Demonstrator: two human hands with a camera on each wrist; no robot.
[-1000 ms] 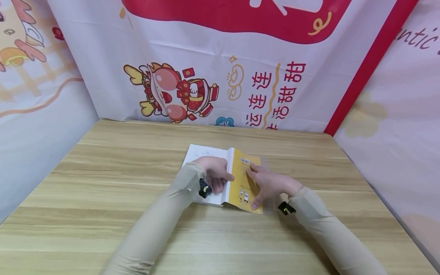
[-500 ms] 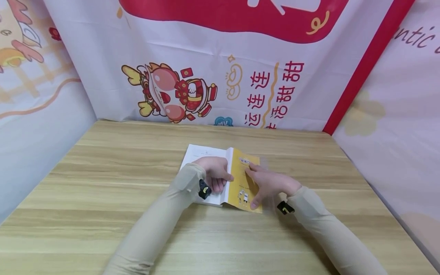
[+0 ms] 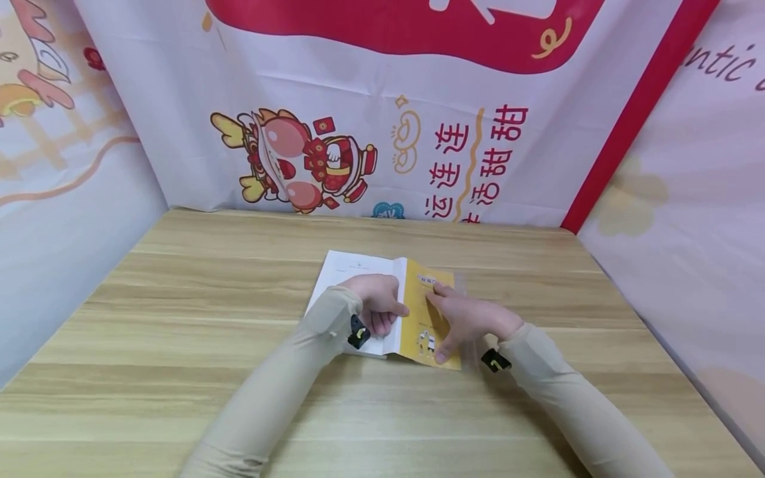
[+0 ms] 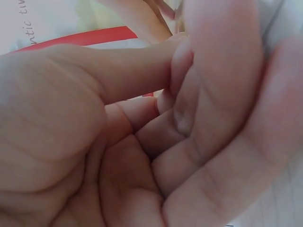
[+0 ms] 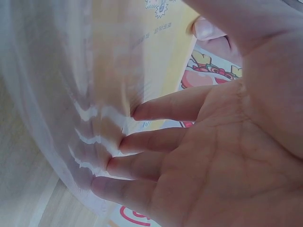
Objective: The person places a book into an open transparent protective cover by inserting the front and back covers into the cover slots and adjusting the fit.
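Observation:
A book [image 3: 370,262] lies on the table with white pages exposed at left and its yellow cover [image 3: 418,318] turned out to the right. My left hand [image 3: 375,299] pinches the yellow cover's inner edge, thumb on top and the other fingers curled. In the left wrist view, the left thumb meets the index finger. A clear plastic sleeve [image 5: 61,109] reaches past the cover's outer edge. My right hand [image 3: 475,322] has its fingers stretched out, fingertips [image 5: 106,184] pressing creases into the plastic. The right thumb rests at the cover's front corner.
The wood-grain table [image 3: 335,418] extends around the book on all sides. A printed white and red cloth [image 3: 335,79] hangs along its back edge. More printed cloth stands at left and right.
The yellow cover has slid slightly rightward under the right hand, and the left hand has shifted a little with it. The right hand has barely moved.

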